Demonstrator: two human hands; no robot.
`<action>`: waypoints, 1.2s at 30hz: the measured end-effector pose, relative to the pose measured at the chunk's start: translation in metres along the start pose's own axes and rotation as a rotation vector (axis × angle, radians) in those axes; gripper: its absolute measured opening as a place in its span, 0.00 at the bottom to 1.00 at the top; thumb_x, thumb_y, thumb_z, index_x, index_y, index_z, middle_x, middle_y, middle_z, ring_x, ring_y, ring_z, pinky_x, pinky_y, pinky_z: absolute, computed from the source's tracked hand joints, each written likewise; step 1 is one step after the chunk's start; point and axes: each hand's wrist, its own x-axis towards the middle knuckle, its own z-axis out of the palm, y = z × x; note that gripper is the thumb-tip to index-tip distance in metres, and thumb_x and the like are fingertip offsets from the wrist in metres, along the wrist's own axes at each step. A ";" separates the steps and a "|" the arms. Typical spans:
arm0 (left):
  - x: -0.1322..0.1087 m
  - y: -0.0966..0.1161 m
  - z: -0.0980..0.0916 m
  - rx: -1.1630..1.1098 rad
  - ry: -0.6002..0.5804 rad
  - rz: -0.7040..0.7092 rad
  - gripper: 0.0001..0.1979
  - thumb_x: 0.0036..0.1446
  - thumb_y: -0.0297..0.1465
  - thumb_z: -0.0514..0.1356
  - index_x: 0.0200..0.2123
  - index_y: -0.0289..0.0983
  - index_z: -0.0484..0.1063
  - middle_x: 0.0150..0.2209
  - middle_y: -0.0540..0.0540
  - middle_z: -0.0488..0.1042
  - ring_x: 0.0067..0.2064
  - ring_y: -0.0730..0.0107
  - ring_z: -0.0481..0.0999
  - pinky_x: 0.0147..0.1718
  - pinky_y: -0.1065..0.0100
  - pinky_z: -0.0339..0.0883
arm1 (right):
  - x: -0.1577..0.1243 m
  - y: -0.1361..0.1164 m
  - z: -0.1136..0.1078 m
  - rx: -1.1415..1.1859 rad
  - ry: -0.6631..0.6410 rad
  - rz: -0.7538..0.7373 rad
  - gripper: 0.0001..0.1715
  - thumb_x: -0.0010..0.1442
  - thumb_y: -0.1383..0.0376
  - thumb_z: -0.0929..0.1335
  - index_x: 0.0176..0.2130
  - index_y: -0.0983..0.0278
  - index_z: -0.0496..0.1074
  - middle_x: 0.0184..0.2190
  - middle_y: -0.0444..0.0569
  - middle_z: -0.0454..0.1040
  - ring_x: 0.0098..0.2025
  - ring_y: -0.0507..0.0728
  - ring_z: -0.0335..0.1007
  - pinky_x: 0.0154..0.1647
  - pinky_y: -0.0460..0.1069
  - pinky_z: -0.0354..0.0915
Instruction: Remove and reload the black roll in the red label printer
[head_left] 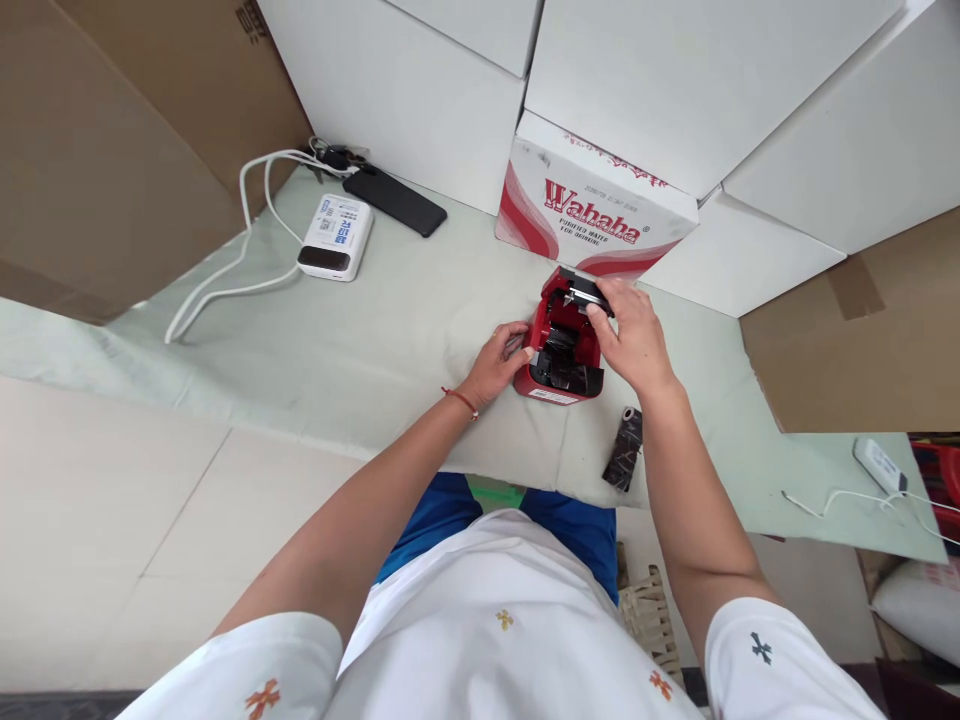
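Note:
A small red and black machine (564, 385), which looks like a label printer, sits on the cloth-covered table with its top raised. Shiny black film (574, 375) lies in its inside and across its front edge. My left hand (499, 362) grips the machine's left wall, thumb on the rim and fingers outside. My right hand (634, 330) pinches the right end of the raised black lid (589, 290) between thumb and fingers. Below my right wrist lies a black ribbon roll (624, 450) with a pale core, near the table's front edge.
Behind the machine stands a Wahaha water carton (592, 210) against stacked white boxes. A white power bank (337, 237), its white cable and a black phone (396, 200) lie at left. Brown cartons flank both sides. Another white device (879, 466) with a cable lies far right.

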 end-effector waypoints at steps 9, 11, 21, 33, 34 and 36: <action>0.000 -0.009 -0.003 0.027 -0.007 0.040 0.40 0.65 0.58 0.59 0.73 0.48 0.56 0.76 0.37 0.57 0.76 0.46 0.62 0.75 0.40 0.55 | -0.046 -0.030 -0.009 0.010 -0.174 0.000 0.25 0.72 0.68 0.63 0.62 0.64 0.78 0.62 0.57 0.78 0.58 0.68 0.71 0.64 0.65 0.69; -0.002 -0.007 -0.003 0.047 -0.008 0.068 0.39 0.68 0.60 0.55 0.75 0.51 0.55 0.77 0.39 0.54 0.76 0.47 0.62 0.75 0.42 0.57 | -0.054 -0.036 -0.002 -0.013 -0.214 0.031 0.29 0.68 0.74 0.61 0.61 0.67 0.79 0.60 0.58 0.78 0.54 0.68 0.70 0.59 0.64 0.71; -0.014 0.016 0.001 0.323 -0.103 0.232 0.35 0.70 0.61 0.48 0.67 0.49 0.71 0.73 0.39 0.58 0.77 0.48 0.55 0.77 0.42 0.50 | -0.068 -0.041 0.017 0.025 -0.186 0.084 0.37 0.63 0.80 0.60 0.63 0.61 0.78 0.59 0.55 0.78 0.52 0.66 0.67 0.56 0.61 0.72; -0.009 0.012 0.000 0.150 -0.087 0.123 0.26 0.64 0.55 0.62 0.59 0.50 0.76 0.71 0.42 0.61 0.77 0.47 0.55 0.78 0.43 0.49 | -0.078 -0.033 0.019 0.136 -0.122 0.079 0.37 0.63 0.78 0.61 0.63 0.58 0.78 0.61 0.53 0.78 0.58 0.66 0.70 0.64 0.65 0.71; -0.009 0.012 0.000 0.126 -0.080 0.110 0.25 0.63 0.53 0.63 0.58 0.50 0.77 0.70 0.43 0.62 0.77 0.46 0.56 0.78 0.44 0.49 | -0.085 -0.036 0.021 0.158 -0.105 0.063 0.36 0.64 0.78 0.61 0.64 0.58 0.77 0.62 0.54 0.77 0.61 0.66 0.69 0.65 0.66 0.70; -0.006 0.012 0.000 0.072 -0.081 0.076 0.23 0.61 0.49 0.65 0.57 0.50 0.78 0.70 0.44 0.61 0.77 0.46 0.56 0.78 0.45 0.51 | -0.100 -0.043 0.023 0.209 -0.080 0.026 0.35 0.66 0.77 0.61 0.65 0.58 0.76 0.65 0.55 0.75 0.65 0.66 0.67 0.68 0.68 0.68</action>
